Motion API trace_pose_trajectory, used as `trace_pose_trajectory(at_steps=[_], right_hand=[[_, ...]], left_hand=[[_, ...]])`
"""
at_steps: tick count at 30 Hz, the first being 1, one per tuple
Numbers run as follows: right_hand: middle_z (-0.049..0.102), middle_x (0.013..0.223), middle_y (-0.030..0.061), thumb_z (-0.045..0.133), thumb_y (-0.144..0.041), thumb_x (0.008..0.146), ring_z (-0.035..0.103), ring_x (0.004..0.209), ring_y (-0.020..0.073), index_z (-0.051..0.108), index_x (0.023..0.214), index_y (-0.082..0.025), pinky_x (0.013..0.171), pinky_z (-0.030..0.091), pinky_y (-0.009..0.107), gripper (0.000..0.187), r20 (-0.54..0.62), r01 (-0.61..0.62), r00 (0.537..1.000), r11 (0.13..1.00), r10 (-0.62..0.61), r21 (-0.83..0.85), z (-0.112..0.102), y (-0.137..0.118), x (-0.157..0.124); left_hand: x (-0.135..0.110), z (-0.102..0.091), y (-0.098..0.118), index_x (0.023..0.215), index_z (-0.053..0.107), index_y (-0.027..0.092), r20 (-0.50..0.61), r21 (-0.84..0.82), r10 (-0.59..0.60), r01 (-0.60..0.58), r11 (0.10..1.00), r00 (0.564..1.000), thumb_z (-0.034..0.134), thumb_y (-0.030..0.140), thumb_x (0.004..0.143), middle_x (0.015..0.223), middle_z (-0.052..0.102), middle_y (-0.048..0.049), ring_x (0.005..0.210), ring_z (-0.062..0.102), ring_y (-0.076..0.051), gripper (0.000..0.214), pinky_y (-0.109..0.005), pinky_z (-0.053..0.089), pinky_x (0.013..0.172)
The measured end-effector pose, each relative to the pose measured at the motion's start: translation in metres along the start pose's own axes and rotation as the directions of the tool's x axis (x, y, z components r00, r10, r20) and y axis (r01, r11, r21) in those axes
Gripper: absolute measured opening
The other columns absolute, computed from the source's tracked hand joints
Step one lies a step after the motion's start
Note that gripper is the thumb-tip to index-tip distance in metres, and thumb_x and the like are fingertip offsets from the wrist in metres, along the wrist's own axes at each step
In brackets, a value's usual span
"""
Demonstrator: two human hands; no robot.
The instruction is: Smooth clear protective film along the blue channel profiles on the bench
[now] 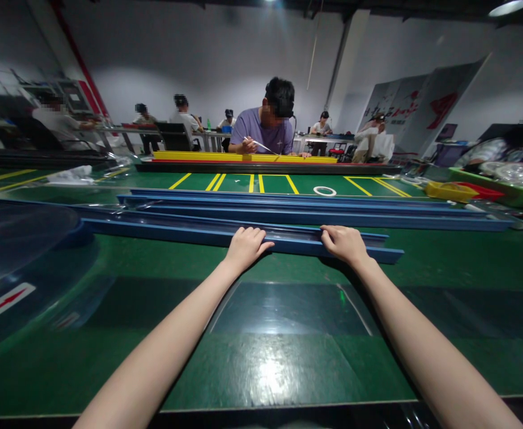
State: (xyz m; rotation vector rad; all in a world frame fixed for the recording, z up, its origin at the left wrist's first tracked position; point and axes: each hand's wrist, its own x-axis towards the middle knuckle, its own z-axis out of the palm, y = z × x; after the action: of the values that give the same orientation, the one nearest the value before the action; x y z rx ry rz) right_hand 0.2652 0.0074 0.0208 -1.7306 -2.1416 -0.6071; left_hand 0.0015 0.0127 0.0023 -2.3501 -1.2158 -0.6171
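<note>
Together, our left hand point(245, 248) and right hand point(346, 242) hold a blue channel rail point(292, 246) on the green tabletop point(189, 390).
Both hands are curled narrow over the rail, the right one nearer its right end. Just beyond it lie other blue rails point(333, 215), and farther off a white ring point(326, 195). At near left we see a curved clear plastic sheet point(24, 238) bearing a red-arrow sticker point(4, 302). On the far side, a co-worker in a purple shirt point(251, 126) bends over a yellow rail point(216, 157), holding a slim white tool point(261, 145).
</note>
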Motion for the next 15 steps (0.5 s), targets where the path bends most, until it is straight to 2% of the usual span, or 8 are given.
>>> trace_pose_trajectory(at_steps=[6, 15], right_hand=[[0.067, 0.096, 0.0039, 0.033, -0.029, 0.081, 0.063, 0.083, 0.0171, 0.067, 0.093, -0.020, 0.065, 0.044, 0.024, 0.037, 0.021, -0.002, 1.000, 1.000, 0.001, 0.009, -0.0015, -0.0005, 0.0003], [0.068, 0.094, 0.0049, 0.032, -0.030, 0.081, 0.063, 0.082, 0.0176, 0.067, 0.093, -0.020, 0.065, 0.044, 0.025, 0.038, 0.024, -0.005, 1.000, 1.000, 0.005, 0.008, -0.0017, -0.0010, 0.0001]], left_hand=[[0.0003, -0.0042, 0.0000, 0.087, 0.053, 0.016, -0.028, -0.075, -0.014, 0.012, 0.997, 0.999, 0.042, 0.045, 0.084, 0.088, 0.060, -0.0050, 0.079, 0.052, -0.017, 0.031, -0.028, 0.032, 0.068], [0.0006, -0.0034, 0.0009, 0.081, 0.053, 0.017, -0.047, -0.133, -0.079, 0.072, 0.988, 0.996, 0.049, 0.043, 0.081, 0.083, 0.058, -0.0041, 0.080, 0.052, -0.017, 0.026, -0.028, 0.035, 0.068]])
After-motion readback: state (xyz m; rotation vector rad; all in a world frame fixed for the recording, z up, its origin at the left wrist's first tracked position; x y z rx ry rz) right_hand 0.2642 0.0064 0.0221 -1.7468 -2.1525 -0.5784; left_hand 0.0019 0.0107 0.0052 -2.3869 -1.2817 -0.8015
